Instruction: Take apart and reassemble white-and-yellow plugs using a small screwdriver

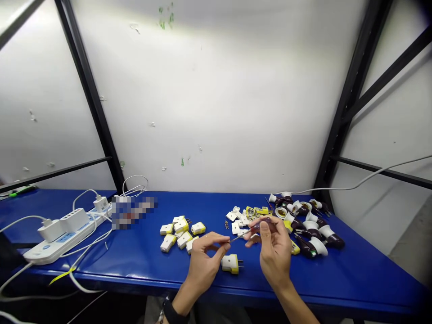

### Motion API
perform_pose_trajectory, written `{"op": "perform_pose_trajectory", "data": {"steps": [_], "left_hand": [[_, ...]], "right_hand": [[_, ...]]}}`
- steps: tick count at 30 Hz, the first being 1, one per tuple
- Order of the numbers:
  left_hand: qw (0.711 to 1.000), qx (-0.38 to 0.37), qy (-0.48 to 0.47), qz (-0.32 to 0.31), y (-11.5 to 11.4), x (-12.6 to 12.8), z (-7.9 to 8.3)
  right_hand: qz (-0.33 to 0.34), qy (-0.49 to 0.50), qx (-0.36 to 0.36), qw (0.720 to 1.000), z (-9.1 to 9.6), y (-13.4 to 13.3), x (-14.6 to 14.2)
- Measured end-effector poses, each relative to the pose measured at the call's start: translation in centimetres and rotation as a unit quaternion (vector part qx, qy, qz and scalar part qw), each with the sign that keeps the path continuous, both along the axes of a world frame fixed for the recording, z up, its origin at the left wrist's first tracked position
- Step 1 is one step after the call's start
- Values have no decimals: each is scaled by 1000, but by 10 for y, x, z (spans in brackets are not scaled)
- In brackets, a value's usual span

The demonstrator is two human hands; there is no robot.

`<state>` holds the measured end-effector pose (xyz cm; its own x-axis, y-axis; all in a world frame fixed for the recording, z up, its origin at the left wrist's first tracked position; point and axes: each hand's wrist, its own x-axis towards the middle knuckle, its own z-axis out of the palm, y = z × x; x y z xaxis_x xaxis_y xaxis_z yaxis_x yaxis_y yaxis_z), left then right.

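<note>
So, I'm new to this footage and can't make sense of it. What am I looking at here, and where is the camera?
This picture comes from a camera worn on a person's head, looking down at their own two bare hands. The right hand grips a small screwdriver with a dark handle; the left hand pinches close to its shaft, and anything in it is too small to tell. On the blue table lie white-and-yellow plugs, loose plug parts, dark lamp holders and a white power strip.

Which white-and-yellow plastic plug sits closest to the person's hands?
The white-and-yellow two-pin plug lying alone on the blue table between the left hand and the right hand, which holds a screwdriver; the others sit farther back.
</note>
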<state>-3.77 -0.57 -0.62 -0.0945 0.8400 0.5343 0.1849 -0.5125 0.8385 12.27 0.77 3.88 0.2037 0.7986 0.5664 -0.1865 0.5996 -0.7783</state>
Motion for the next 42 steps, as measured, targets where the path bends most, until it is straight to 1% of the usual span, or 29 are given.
{"op": "perform_pose_trajectory", "data": {"steps": [3,5,7,11,18,22,24,26,28,29,31,33,34,35,39,41,42], "left_hand": [[998,-37,55,-13,-2,1,1],[993,-65,98,-23,-3,1,-1],[988,-80,131,-18,-4,0,-3],[982,-85,170,0,-4,-1,-6],[974,-79,213,-17,-5,-9,-9],[977,-62,204,-18,-4,-10,-4],[979,-55,197,-26,-3,-8,-2],[979,-50,192,-36,-1,-5,0],[979,-39,196,-39,0,-5,0],[978,-31,204,-41,0,-5,0],[972,-14,230,-44,-1,-7,0],[966,-3,256,-45,-2,-10,1],[963,-1,264,-44,-3,-10,2],[963,-1,266,-42,-3,-11,2],[973,-23,226,-38,0,-9,0],[973,-23,224,-43,1,-9,-2],[971,-17,236,-46,1,-8,-2]], "right_hand": [[29,-67,-6,997,-3,3,0],[52,-137,-8,989,-6,5,0],[64,-192,-7,979,-10,8,-2],[74,-238,-2,968,-13,11,-4],[87,-268,3,960,-15,10,-4],[75,-293,15,953,-15,12,-7],[58,-301,17,952,-15,15,-11],[34,-298,18,954,-15,18,-14],[25,-285,9,958,-14,19,-15],[33,-277,1,960,-14,18,-14],[69,-269,-3,961,-12,17,-13],[103,-276,12,955,-11,15,-11],[110,-283,23,952,-11,14,-11],[107,-290,30,951,-11,14,-11],[48,-292,23,955,-9,14,-13],[51,-290,16,956,-7,14,-11],[67,-293,16,954,-7,14,-10]]}}
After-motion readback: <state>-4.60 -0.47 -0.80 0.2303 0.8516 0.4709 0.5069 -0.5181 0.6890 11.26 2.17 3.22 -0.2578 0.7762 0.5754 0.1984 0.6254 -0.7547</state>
